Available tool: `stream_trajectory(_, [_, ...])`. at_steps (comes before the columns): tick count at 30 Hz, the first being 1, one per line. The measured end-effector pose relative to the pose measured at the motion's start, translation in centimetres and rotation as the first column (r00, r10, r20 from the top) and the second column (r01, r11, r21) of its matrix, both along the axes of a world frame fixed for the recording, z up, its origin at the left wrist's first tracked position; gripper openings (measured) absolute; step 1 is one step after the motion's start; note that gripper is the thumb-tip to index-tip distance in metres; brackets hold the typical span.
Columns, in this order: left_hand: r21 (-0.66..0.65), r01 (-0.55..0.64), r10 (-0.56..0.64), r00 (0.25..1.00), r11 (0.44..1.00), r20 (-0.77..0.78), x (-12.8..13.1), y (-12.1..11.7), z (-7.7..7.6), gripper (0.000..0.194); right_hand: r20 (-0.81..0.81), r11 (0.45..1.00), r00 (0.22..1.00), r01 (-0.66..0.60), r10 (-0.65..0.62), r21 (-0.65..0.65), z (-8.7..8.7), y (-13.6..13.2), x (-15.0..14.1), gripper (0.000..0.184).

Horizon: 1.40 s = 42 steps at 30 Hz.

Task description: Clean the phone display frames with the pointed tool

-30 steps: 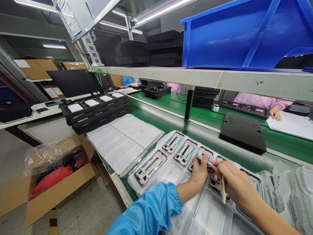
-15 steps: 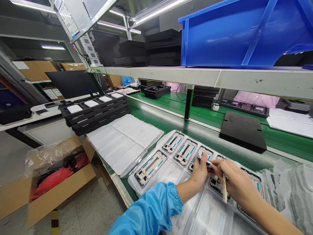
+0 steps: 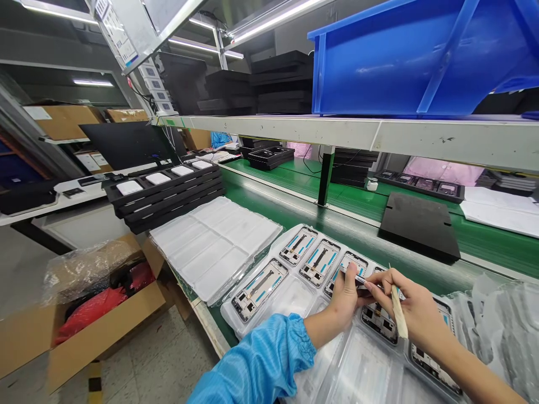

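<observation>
My left hand (image 3: pixel 345 297), in a blue sleeve, is closed around the edge of a phone frame part (image 3: pixel 357 279), held just above the clear plastic tray (image 3: pixel 269 314). My right hand (image 3: pixel 408 306) is closed on a thin cream stick tool (image 3: pixel 398 314), and its fingertips touch the same part. Several phone frames (image 3: pixel 259 289) with blue strips lie in the tray's pockets around both hands.
A stack of clear trays (image 3: pixel 214 244) lies to the left, with black foam trays (image 3: pixel 164 193) behind. A black pad (image 3: pixel 419 224) sits on the green belt. A cardboard box (image 3: pixel 84 314) stands on the floor. Crumpled plastic wrap (image 3: pixel 501 325) lies on the right. A blue bin (image 3: pixel 421 56) sits on the shelf above.
My right hand has shifted a little to the right, and the stick tool has tilted outward. A co-worker's hand at the far right has gone from view.
</observation>
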State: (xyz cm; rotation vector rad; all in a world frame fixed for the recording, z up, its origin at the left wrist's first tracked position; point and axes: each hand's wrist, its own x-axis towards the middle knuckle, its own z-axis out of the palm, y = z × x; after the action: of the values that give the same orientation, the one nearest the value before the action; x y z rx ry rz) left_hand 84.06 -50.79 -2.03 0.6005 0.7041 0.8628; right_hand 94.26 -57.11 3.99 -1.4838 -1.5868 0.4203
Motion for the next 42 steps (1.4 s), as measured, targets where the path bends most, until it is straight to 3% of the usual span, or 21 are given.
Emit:
stream_trajectory(18, [0.051,0.021,-0.022,1.000,0.998,0.009,-0.2,-0.1,0.4,0.087,-0.167,0.988,0.985,0.017,-0.043,-0.154,0.2,0.2,-0.1,0.049])
stream_trajectory(29, [0.008,0.037,-0.037,0.998,0.999,0.059,-0.1,0.2,-0.2,0.078,0.105,0.997,0.994,-0.016,0.008,0.070,-0.3,0.0,-0.3,0.037])
stream_trajectory(35, [-0.012,0.037,-0.036,0.996,0.999,0.077,-0.3,0.1,0.3,0.079,0.337,0.969,0.941,-0.089,0.006,0.230,-1.0,0.0,-0.1,0.026])
stream_trajectory(42, [-0.007,0.005,-0.004,0.997,1.000,0.078,-0.3,0.0,0.7,0.078,0.448,0.944,0.893,-0.112,-0.041,0.310,-0.9,0.0,-0.2,0.023])
